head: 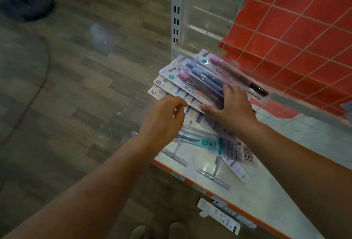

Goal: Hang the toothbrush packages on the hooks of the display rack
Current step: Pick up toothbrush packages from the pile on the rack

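Note:
A fanned pile of toothbrush packages (190, 78) lies on the white shelf (266, 181) at its left end. My right hand (231, 107) rests on top of the pile, thumb under the edge of a package and fingers curled over it. My left hand (163, 118) reaches in from the left, its fingertips pinching the edge of a lower package (167, 91). A teal package (207, 141) lies under my right wrist. The wire grid of the display rack (297, 34) stands behind the shelf. No hooks show on it here.
Loose metal hooks (213, 174) lie on the shelf near its orange front edge (190, 181). One package (219, 214) lies on the wooden floor below. A slotted white upright (177, 8) stands at the rack's left. Shoe tips (158, 231) show at the bottom.

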`<state>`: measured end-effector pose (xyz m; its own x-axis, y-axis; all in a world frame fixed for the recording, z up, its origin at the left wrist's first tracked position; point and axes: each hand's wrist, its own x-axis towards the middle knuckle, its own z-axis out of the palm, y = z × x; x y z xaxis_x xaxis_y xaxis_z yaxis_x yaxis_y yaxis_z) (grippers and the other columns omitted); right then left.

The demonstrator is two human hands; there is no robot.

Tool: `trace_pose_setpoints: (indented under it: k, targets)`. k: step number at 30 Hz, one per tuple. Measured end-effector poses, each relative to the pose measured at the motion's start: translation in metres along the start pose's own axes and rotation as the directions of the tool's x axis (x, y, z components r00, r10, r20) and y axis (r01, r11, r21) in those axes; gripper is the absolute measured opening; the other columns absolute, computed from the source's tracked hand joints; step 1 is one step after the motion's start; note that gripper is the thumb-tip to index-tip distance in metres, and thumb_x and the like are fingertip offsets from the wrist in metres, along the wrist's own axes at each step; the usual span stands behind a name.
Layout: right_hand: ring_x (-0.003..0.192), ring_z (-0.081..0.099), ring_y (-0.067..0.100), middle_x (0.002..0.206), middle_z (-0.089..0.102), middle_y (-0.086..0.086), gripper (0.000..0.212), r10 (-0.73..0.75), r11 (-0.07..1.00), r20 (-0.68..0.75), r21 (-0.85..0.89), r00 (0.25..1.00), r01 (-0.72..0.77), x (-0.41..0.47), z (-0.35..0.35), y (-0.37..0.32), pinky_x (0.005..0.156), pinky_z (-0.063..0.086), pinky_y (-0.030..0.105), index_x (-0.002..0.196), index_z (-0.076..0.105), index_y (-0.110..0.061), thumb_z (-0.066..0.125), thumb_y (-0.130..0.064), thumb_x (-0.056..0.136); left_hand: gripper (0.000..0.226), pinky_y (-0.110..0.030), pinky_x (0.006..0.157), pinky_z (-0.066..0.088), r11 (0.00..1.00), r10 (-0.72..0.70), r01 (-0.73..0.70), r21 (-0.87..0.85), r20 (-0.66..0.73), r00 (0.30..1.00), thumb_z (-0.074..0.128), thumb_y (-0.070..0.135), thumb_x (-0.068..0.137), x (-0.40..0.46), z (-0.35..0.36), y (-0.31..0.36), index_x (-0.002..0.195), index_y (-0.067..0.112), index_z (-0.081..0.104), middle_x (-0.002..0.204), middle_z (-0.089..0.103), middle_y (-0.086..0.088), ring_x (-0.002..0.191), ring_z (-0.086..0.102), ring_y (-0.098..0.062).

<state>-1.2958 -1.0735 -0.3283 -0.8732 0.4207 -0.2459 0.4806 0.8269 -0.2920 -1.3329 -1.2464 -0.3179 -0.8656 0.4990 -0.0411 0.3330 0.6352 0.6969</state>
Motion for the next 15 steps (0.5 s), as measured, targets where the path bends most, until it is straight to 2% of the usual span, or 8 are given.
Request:
trace_pose_setpoints:
  k: [3,8,12,15]
  targets:
    - [0.131,0.024,0.028,0.142,0.026,0.01,0.097,0.021,0.997,0.082,-0.073,0.996,-0.015,0.002,-0.005,-0.001,0.105,0.026,0.041,0.145,0.022,-0.012,0.055,-0.07,0.074,0.02,-0.019,0.076,0.047,0.999,-0.044,0.044,-0.017,-0.004,0.999,0.05,0.015,0.095,-0.003,0.005,0.003,0.109,0.013,0.063,0.099,0.056,0.004,0.088,0.053,-0.008]
    - [0.129,0.024,0.028,0.136,0.029,0.009,0.085,0.007,0.997,0.153,-0.075,0.988,0.005,0.0,-0.011,-0.002,0.104,0.025,0.042,0.135,0.036,-0.019,0.055,-0.072,0.071,0.019,-0.019,0.075,0.05,0.997,-0.056,0.056,-0.049,0.008,0.998,0.049,0.015,0.094,-0.011,0.009,0.002,0.106,0.012,0.064,0.101,0.059,0.002,0.089,0.057,-0.009]
    - [0.121,0.037,0.025,0.128,0.042,0.006,0.077,-0.003,1.0,0.132,0.017,0.991,0.001,-0.004,-0.013,-0.005,0.1,0.033,0.041,0.126,0.04,-0.019,0.062,-0.067,0.07,0.019,-0.012,0.073,0.045,0.998,-0.056,0.057,-0.032,0.028,0.998,0.048,0.015,0.095,-0.012,0.011,0.0,0.106,0.012,0.063,0.103,0.058,0.003,0.091,0.054,-0.008]
    - [0.113,0.046,0.022,0.12,0.048,0.002,0.069,-0.013,0.997,0.147,0.08,0.989,0.002,-0.008,-0.014,-0.007,0.095,0.04,0.04,0.122,0.043,-0.019,0.066,-0.061,0.072,0.02,-0.02,0.079,0.049,0.997,-0.072,0.073,-0.014,0.05,0.996,0.048,0.016,0.095,-0.011,0.012,0.001,0.109,0.012,0.062,0.106,0.057,0.001,0.095,0.054,-0.01]
